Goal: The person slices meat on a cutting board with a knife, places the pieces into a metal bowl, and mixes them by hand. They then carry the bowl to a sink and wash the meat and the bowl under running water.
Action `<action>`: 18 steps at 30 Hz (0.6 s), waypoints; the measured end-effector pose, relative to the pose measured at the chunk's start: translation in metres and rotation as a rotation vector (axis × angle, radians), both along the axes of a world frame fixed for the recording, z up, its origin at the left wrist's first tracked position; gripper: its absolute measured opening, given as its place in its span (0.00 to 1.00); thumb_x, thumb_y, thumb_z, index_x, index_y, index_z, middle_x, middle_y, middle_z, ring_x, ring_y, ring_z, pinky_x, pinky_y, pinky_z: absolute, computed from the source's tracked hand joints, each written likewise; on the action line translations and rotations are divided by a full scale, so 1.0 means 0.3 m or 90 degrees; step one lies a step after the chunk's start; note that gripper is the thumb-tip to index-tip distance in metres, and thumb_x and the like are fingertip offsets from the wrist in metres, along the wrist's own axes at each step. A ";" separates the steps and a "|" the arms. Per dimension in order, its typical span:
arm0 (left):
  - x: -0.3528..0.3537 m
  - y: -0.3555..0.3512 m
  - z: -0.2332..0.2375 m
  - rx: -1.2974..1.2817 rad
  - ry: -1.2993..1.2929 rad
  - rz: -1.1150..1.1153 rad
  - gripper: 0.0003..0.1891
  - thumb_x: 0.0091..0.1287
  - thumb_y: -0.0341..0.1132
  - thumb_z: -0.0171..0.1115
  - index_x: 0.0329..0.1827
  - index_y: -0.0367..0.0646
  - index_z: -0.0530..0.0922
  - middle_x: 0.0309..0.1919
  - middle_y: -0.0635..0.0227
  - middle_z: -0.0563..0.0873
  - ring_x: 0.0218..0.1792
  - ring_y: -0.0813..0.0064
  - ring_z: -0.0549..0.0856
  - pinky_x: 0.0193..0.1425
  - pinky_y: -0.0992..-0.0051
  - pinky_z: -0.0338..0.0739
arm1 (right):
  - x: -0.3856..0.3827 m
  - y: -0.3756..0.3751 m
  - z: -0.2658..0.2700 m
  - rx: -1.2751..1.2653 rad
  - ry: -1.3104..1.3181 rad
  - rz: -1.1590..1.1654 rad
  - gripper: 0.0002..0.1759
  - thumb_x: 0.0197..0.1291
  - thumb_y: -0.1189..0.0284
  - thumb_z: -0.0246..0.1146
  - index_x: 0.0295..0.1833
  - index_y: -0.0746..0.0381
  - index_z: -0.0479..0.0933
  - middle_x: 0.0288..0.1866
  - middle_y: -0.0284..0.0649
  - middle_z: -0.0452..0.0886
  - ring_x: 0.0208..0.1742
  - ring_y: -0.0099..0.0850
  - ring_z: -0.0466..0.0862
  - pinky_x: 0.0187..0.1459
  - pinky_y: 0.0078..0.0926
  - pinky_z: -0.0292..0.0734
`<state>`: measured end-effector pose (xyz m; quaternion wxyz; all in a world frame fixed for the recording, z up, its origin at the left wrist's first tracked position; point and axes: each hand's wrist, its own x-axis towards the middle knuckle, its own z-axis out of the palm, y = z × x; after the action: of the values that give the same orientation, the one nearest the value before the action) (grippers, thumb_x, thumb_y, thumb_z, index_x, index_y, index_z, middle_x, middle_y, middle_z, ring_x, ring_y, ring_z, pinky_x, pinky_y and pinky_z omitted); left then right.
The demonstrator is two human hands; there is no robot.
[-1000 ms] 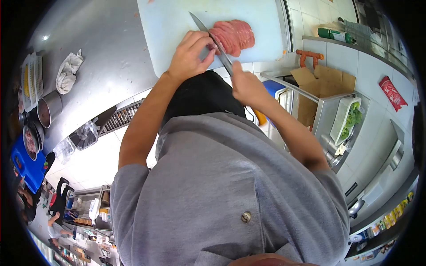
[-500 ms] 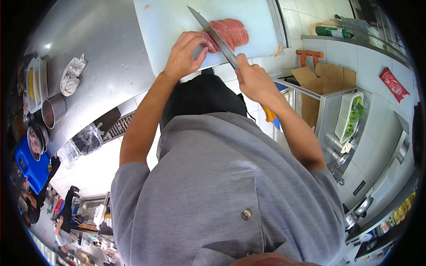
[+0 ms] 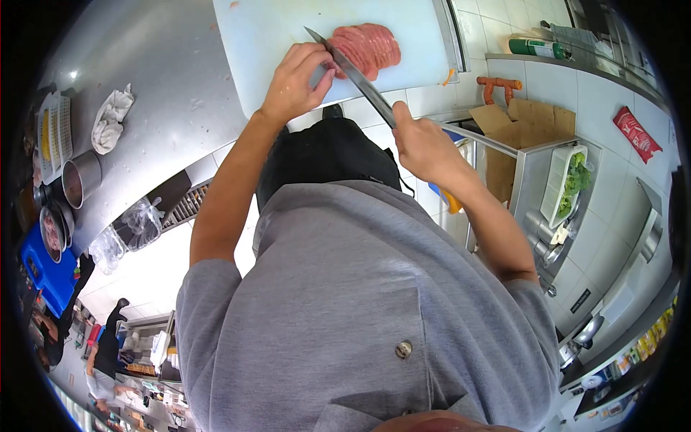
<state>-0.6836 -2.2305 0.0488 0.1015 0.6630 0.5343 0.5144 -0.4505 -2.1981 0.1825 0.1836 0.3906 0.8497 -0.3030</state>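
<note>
A row of thin pink-red meat slices (image 3: 371,47) lies fanned out on the white cutting board (image 3: 266,43). My right hand (image 3: 426,147) is closed round the handle of a long knife (image 3: 365,86). Its blade slants up and left across the left end of the meat, the tip just beyond my fingers. My left hand (image 3: 295,81) has curled fingers against that left end, right beside the blade, with the thumb bent below. What the left fingertips hold is partly hidden by the knife.
Left on the steel counter (image 3: 173,93) are a crumpled cloth (image 3: 113,119), a metal pot (image 3: 81,178) and a white basket (image 3: 55,137). At right stand a cardboard box (image 3: 533,129) and a tray of green leaves (image 3: 568,187). Other people (image 3: 104,363) stand far at lower left.
My right hand has drawn the knife back toward my body and slightly right, so the blade tip is nearer my left fingers. My left hand has shifted slightly up and left, still at the meat.
</note>
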 end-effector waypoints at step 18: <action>0.004 0.001 0.010 -0.035 -0.010 0.011 0.14 0.54 0.23 0.70 0.43 0.37 0.79 0.43 0.59 0.83 0.45 0.57 0.81 0.49 0.64 0.77 | -0.101 0.076 -0.091 -0.021 0.069 0.001 0.14 0.61 0.79 0.55 0.47 0.67 0.58 0.28 0.64 0.79 0.35 0.65 0.80 0.40 0.61 0.71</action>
<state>-0.6822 -2.2302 0.0519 0.1193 0.6515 0.5531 0.5053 -0.4807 -2.1754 0.1550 0.1442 0.3696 0.8535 -0.3378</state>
